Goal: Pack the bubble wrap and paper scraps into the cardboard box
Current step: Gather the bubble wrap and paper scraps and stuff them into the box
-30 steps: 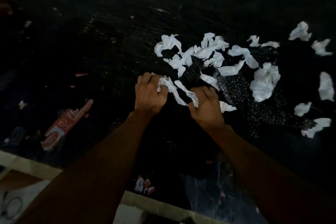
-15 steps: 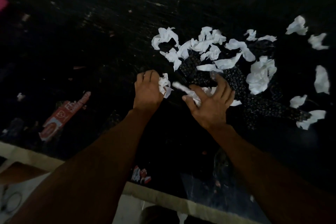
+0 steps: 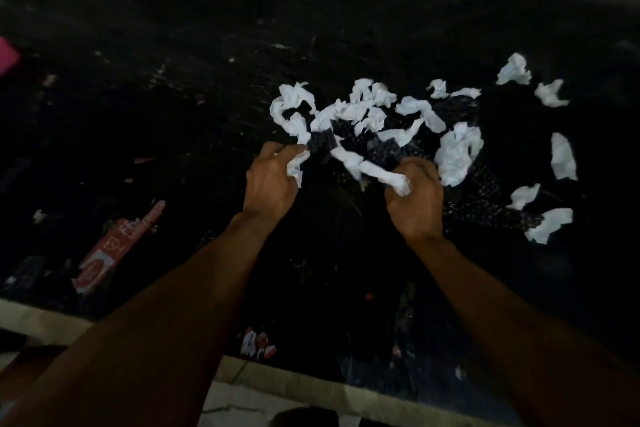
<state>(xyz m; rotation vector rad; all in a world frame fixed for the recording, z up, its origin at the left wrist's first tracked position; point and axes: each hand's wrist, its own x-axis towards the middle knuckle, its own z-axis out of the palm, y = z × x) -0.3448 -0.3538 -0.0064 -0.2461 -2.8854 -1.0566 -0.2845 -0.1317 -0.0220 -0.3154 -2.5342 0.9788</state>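
Two hands of mine are at the pile, and both are closed around paper. My left hand [image 3: 270, 184] has its fingers curled on a small white scrap [image 3: 298, 166], which hangs down from the fingertips at the near left edge of the pile. My right hand [image 3: 417, 198] is a fist around one end of a long twisted strip [image 3: 363, 166]. The strip runs from this fist up and to the left, toward the left hand, but I cannot tell if it joins the small scrap there. The two hands are apart from each other.

Most of the paper scraps [image 3: 363, 107] lie in one loose heap just beyond my fingers, on a dark surface [image 3: 173, 97]. Under the heap is the bubble wrap [image 3: 486, 185], dark with rows of small dots. It spreads to the right, below a large crumpled piece [image 3: 457, 152] that lies just beside my right hand. A few more scraps lie alone further right, away from the heap: one at the far top [image 3: 514, 69], a flat one [image 3: 562, 158], and a long one nearest to me [image 3: 549, 224], which rests on the end of the bubble wrap.

On the left, well apart from the pile, a red and white wrapper [image 3: 114, 248] lies flat. A smaller torn wrapper [image 3: 258, 343] is near my left forearm, close to a pale ledge [image 3: 304, 388] at the bottom. Something pink [image 3: 7, 55] shows at the left edge, too cut off to say what it is.
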